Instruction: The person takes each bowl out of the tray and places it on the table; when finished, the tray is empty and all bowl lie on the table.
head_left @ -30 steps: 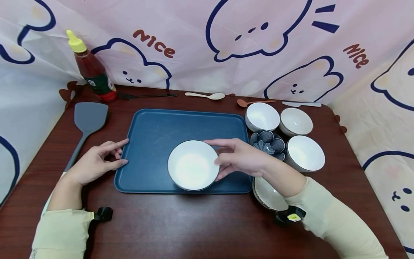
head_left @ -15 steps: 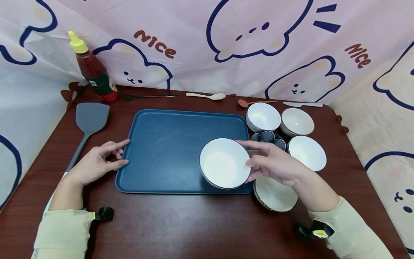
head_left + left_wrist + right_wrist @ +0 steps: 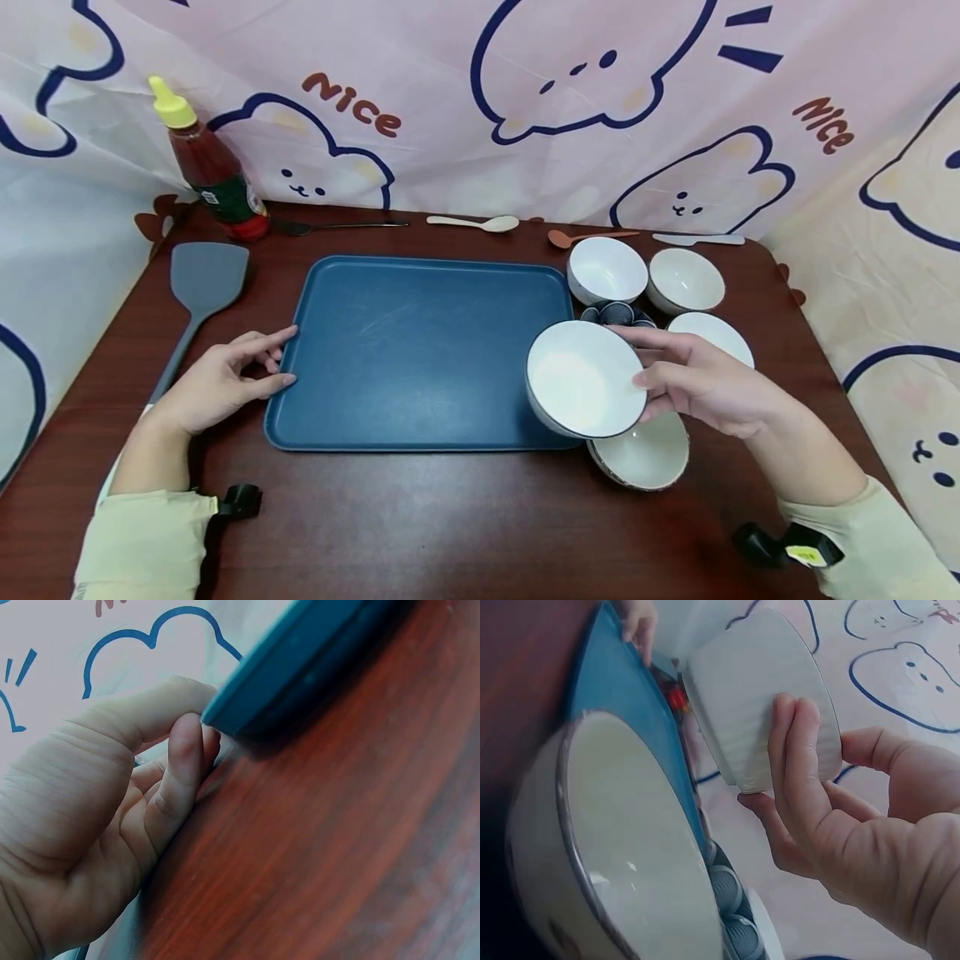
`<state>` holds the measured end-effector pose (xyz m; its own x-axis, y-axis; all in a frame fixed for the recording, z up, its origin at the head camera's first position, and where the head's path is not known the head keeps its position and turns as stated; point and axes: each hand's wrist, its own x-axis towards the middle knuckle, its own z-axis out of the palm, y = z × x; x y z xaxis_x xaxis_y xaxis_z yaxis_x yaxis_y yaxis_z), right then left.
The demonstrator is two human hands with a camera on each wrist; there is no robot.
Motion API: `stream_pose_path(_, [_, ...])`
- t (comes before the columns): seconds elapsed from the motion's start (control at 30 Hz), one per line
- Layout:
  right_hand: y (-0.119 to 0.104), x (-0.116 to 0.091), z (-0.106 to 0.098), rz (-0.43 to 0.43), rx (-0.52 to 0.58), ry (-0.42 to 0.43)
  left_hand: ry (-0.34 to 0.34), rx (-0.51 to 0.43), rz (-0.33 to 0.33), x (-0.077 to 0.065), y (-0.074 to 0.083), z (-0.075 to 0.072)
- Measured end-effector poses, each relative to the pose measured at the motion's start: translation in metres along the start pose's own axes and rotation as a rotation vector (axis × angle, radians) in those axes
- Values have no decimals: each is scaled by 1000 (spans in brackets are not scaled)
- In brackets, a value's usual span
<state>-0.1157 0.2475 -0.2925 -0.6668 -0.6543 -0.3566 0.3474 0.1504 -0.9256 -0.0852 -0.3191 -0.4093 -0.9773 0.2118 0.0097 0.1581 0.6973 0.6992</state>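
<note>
My right hand (image 3: 693,375) grips a white bowl (image 3: 585,379) by its right side, thumb at the rim and fingers under the wall. The bowl hangs over the right end of the blue tray (image 3: 420,350). In the right wrist view the held bowl (image 3: 750,712) shows its ribbed outer wall, raised and tilted. Beneath it in the head view sits a cream bowl (image 3: 648,454), partly covered. At the tray's left edge, the index finger and thumb of my left hand (image 3: 217,383) touch the rim, as the left wrist view shows close up.
More white bowls (image 3: 686,279) stand at the right, beside a dark patterned cluster (image 3: 618,314) partly hidden by the held bowl. A grey spatula (image 3: 208,275) lies left of the tray. Behind are a sauce bottle (image 3: 213,171), a white spoon (image 3: 476,223) and a brown spoon (image 3: 581,238).
My right hand has carried the white bowl rightward from the middle of the tray to its right end, overlapping the cream bowl. The left hand has stayed at the tray's left edge.
</note>
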Motion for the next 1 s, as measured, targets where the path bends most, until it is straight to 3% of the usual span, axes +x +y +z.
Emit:
stream_pose_path(0.47, [12, -49, -43, -93, -41, 0, 1, -4, 19, 1, 2, 0])
stream_pose_path(0.8, [30, -90, -75, -49, -201, 81, 0, -22, 36, 2, 3, 0])
stream_pose_path(1.0, [42, -108, -98, -81, -139, 42, 2, -34, 36, 1, 3, 0])
